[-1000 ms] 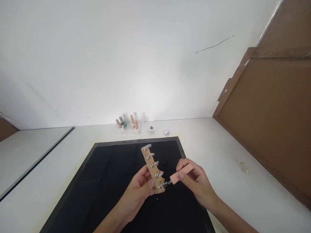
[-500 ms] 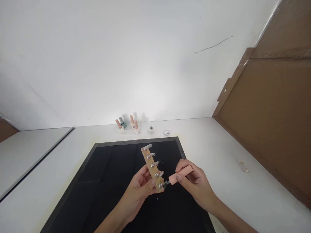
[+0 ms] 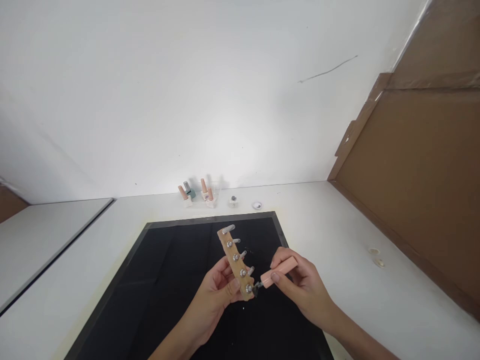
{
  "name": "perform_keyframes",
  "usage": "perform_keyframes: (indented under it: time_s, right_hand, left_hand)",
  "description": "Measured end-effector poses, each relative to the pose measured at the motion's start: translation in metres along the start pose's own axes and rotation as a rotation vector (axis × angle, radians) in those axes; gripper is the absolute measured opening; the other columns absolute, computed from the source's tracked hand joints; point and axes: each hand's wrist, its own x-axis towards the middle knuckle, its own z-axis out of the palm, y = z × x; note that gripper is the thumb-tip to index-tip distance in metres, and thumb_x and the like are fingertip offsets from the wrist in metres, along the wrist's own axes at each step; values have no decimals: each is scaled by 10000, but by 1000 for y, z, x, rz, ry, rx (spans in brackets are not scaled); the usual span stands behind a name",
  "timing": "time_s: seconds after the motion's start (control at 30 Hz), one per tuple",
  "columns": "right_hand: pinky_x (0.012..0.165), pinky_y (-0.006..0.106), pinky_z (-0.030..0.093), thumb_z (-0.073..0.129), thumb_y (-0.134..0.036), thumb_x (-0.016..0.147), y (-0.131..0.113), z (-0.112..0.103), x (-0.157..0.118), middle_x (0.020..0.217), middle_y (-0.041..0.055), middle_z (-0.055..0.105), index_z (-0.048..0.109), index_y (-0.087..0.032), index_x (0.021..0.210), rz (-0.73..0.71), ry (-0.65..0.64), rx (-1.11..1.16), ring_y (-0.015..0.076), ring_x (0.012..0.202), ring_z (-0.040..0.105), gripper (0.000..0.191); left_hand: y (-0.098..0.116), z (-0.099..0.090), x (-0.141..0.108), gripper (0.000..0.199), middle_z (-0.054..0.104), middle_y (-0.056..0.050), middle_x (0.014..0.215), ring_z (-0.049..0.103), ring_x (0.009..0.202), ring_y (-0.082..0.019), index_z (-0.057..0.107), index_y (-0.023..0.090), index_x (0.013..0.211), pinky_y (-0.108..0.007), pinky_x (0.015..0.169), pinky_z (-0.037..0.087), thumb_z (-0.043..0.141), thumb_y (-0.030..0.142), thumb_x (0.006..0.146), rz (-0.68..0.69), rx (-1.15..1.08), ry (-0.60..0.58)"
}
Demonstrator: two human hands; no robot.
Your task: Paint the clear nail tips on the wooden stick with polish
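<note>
The strip (image 3: 239, 265) looked like pale, matt wood with a visible grain, and its round studs (image 3: 230, 244) had the bright shine of polished metal beneath clear, glossy tips (image 3: 229, 229) that looked like plastic. The pink cap (image 3: 279, 271) appeared to be smooth plastic with a soft satin finish, while the dark tip (image 3: 256, 289) beside it showed a wet-looking gloss. Under them the black mat (image 3: 168, 275) looked matt and faintly creased, the white tabletop (image 3: 318, 225) smooth, and the brown panel (image 3: 423, 175) like dull cardboard.
</note>
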Motion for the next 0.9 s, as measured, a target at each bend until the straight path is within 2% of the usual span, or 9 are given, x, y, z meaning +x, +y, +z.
perform_keyframes:
  time_s: [0.23,0.4,0.5,0.6,0.77,0.9]
  right_hand:
    - [583,273,393,558,-375,866,0,1,-1,760,19,550,583,-211,735,43,2,26,152,668,507,210]
    - [616,269,404,569,-323,870,0,4,0,774,19,548,610,-205,715,36,-35,43,148,701,523,199]
    - [612,253,416,603,-323,851,1,0,2,777,5,542,599,-212,725,16,57,163,129,670,511,168]
    - [600,241,410,621,-335,840,4,-8,4,805,-4,526,609,-239,829,4,171,241,117,656,488,98]
    - [608,252,413,627,-349,834,8,-12,4,817,4,515,616,-229,779,16,147,289,126,677,490,133]
    - [587,229,386,641,-352,823,7,-10,4,770,-8,505,622,-238,814,40,134,293,115,655,459,116]
  left_hand:
    - [0,0,0,360,634,-48,929,604,820,-164,644,222,1060,-314,739,515,737,286,718,-5,-15,-13]
    - [0,3,-3,340,629,-41,909,604,786,-152,650,218,1038,-307,714,517,738,283,717,-25,-37,-51]
    - [1,4,-4,375,634,-45,887,603,783,-158,655,205,1022,-298,696,515,770,295,677,-20,-39,-37]
    - [1,5,-4,373,638,-46,890,604,818,-169,659,203,1021,-316,731,518,772,286,676,-26,-42,-11]
    - [-1,5,-2,377,634,-34,903,610,819,-164,663,222,1041,-353,765,527,767,275,682,-40,-81,0]
    - [0,5,-1,404,638,-43,946,610,861,-177,667,230,1044,-363,781,530,784,272,659,-55,-107,34]
